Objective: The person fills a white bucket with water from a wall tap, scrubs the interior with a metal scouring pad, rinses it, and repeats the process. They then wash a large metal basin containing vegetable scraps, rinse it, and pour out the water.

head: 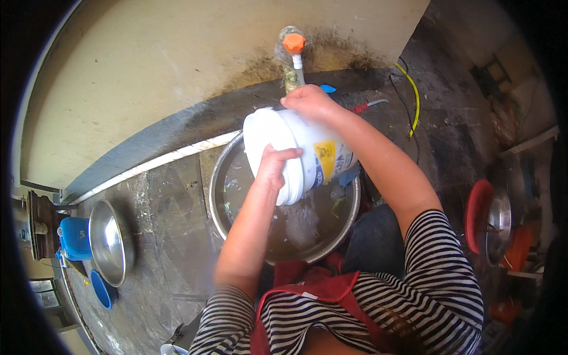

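Observation:
A white plastic bucket (306, 133) with a printed yellow and blue label lies tilted on its side over a wide metal basin (214, 195). My left hand (276, 166) grips its ribbed rim end, which faces left, with the thumb along the outside. At the bucket's upper side is my right hand (310, 101), fingers bent; whether it grips anything is hidden. Cloudy water (306, 226) with some foam and a few green scraps fills part of the basin. Just beyond my right hand stands a tap with an orange handle (294, 43).
A white pipe (164, 159) runs along the wall's foot. Beyond the basin lie a red-handled tool (358, 108) and a yellow hose (416, 102). To the left are a metal bowl (108, 244), a blue jerrycan (76, 238) and a blue tub (102, 290); a red basin (478, 216) stands right.

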`<act>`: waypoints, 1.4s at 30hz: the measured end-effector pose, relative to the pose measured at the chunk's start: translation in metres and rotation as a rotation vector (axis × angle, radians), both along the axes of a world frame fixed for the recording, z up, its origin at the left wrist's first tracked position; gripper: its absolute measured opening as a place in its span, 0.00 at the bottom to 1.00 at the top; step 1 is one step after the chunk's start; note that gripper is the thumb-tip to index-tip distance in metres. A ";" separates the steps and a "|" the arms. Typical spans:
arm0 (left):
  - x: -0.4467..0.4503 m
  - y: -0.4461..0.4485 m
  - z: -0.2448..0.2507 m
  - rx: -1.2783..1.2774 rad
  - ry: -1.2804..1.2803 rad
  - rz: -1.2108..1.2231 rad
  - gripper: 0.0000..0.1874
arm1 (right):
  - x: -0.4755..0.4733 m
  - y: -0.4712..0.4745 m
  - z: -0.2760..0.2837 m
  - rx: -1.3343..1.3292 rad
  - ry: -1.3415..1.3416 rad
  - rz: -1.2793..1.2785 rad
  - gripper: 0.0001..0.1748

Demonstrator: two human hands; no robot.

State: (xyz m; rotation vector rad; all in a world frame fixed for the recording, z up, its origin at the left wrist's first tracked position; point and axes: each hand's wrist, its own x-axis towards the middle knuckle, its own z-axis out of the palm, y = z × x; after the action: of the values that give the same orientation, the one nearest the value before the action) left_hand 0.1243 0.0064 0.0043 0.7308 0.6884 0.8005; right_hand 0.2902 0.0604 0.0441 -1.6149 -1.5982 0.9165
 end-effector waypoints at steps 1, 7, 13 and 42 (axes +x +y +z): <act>-0.007 0.002 -0.002 -0.060 0.020 0.043 0.27 | 0.007 0.003 -0.010 0.228 -0.126 0.056 0.13; -0.030 0.007 -0.004 0.015 -0.078 0.168 0.29 | 0.052 0.029 -0.074 -0.005 -0.683 0.038 0.28; -0.040 0.016 -0.008 -0.037 -0.132 0.249 0.29 | 0.014 0.030 -0.096 0.154 -0.662 -0.092 0.21; -0.034 0.019 -0.018 -0.062 -0.157 0.216 0.32 | 0.042 0.079 0.065 0.597 -0.734 -0.041 0.23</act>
State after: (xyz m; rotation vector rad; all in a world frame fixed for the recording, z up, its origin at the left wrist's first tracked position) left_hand 0.0905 0.0251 -0.0134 0.5361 0.6542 1.0183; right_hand 0.3318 0.1393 0.1091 -1.5919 -2.0349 -0.2402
